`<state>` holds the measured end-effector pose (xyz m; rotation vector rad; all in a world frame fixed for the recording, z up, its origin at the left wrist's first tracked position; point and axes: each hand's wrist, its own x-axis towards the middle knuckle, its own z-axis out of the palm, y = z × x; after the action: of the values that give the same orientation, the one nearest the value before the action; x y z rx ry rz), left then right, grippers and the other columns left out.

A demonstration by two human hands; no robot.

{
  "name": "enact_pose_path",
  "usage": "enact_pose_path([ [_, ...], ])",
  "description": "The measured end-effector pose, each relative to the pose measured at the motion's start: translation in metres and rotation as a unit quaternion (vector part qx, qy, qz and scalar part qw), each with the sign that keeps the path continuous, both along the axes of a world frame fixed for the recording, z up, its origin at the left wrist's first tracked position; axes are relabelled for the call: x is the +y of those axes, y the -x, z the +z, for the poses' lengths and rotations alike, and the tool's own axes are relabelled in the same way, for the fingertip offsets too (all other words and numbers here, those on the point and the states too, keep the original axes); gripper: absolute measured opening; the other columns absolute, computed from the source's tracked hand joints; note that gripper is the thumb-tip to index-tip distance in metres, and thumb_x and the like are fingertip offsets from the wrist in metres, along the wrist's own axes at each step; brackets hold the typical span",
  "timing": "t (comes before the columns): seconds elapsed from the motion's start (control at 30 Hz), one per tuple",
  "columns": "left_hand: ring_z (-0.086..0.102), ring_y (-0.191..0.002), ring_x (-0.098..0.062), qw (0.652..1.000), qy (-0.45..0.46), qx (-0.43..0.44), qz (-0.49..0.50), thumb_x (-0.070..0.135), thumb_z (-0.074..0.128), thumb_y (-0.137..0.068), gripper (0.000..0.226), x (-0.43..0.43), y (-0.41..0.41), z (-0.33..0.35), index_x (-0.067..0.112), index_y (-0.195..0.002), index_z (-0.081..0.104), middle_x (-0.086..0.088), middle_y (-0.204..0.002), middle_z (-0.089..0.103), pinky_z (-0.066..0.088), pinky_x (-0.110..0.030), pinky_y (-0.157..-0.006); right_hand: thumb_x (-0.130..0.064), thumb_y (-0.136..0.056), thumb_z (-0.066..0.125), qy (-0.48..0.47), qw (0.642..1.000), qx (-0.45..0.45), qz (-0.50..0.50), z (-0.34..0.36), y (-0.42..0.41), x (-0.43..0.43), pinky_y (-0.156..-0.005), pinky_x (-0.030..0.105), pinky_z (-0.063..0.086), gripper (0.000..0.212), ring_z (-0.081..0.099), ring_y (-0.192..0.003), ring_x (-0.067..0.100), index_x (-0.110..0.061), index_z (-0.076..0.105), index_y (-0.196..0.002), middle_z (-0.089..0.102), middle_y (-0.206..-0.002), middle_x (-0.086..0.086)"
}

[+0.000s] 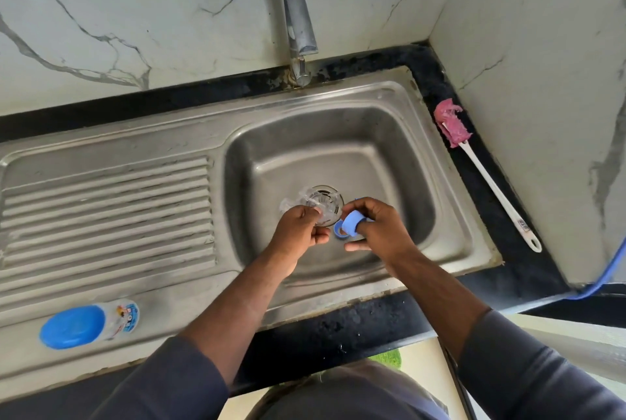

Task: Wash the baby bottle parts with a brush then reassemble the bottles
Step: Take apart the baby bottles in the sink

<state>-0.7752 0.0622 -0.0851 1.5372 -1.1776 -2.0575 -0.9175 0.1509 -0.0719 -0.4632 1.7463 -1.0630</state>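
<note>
Clear plastic, a see-through bottle part [320, 204], is low over the basin [406, 155], right above the drain [333, 191]; whether it is the bottle body or a cover cannot be told. The left hand [299, 228] grips it with curled fingers. The right hand [379, 230] pinches a blue collar ring [351, 222] between thumb and fingertips, just beside the clear part, apart from it. Judged: both pieces are light and stiff, probably slick if wet; the clear part is best taken round its wall, the ring by its outer edge, and a dropped ring would land near the drain. The brush [487, 179], pink head and white handle, lies untouched on the dark counter [338, 328] right of the sink, well apart from both hands, so one hand must free itself to fetch it. A second bottle [91, 323] with blue cap lies on its side at the near edge of the drainboard [108, 209], far left. The tap [299, 23] shows no water running. A blue cord [609, 270] hangs at far right, out of the way.
</note>
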Motion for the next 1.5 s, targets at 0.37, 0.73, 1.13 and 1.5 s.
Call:
enact_pose_path([
  [0.37, 0.059, -0.073, -0.025, 0.997, 0.014, -0.068, -0.03, 0.011, 0.054, -0.098, 0.013, -0.021, 0.001, -0.022, 0.004, -0.088, 0.058, -0.014, -0.086, 0.062, 0.053, -0.029, -0.061, 0.0, -0.093, 0.043, -0.09, 0.994, -0.057, -0.029, -0.015, 0.025, -0.031, -0.052, 0.03, 0.051, 0.019, 0.055, -0.071, 0.033, 0.002, 0.061, -0.088, 0.054, -0.08, 0.018],
  [0.73, 0.047, -0.058, -0.021, 0.945, 0.137, -0.263, -0.139, 0.032, 0.057, -0.073, 0.026, -0.048, -0.016, -0.057, 0.01, -0.06, 0.056, -0.006, -0.056, 0.047, 0.055, -0.052, -0.063, -0.015, -0.075, 0.071, -0.156, 0.851, 0.278, 0.417, -0.088, -0.003, -0.065, -0.076, 0.029, 0.049, 0.008, 0.069, -0.092, 0.025, -0.016, 0.077, -0.08, 0.075, -0.09, 0.008],
  [1.13, 0.072, -0.071, -0.03, 0.938, 0.171, -0.261, -0.149, 0.016, 0.069, -0.087, 0.006, -0.058, -0.017, -0.07, 0.016, -0.083, 0.073, 0.001, -0.071, 0.069, 0.061, -0.044, -0.074, -0.016, -0.086, 0.059, -0.127, 0.854, 0.304, 0.403, -0.101, 0.012, -0.071, -0.085, 0.038, 0.055, 0.022, 0.067, -0.098, 0.027, -0.024, 0.075, -0.099, 0.072, -0.103, 0.005],
  [1.5, 0.072, -0.085, -0.023, 0.936, 0.208, -0.21, -0.192, 0.016, 0.074, -0.084, 0.009, -0.068, 0.034, -0.07, 0.016, -0.093, 0.072, -0.003, -0.092, 0.074, 0.06, -0.044, -0.082, -0.002, -0.079, 0.073, -0.042, 0.954, 0.163, 0.248, -0.082, 0.045, -0.093, -0.073, 0.037, 0.061, 0.023, 0.071, -0.078, 0.018, -0.021, 0.072, -0.093, 0.073, -0.09, -0.001],
])
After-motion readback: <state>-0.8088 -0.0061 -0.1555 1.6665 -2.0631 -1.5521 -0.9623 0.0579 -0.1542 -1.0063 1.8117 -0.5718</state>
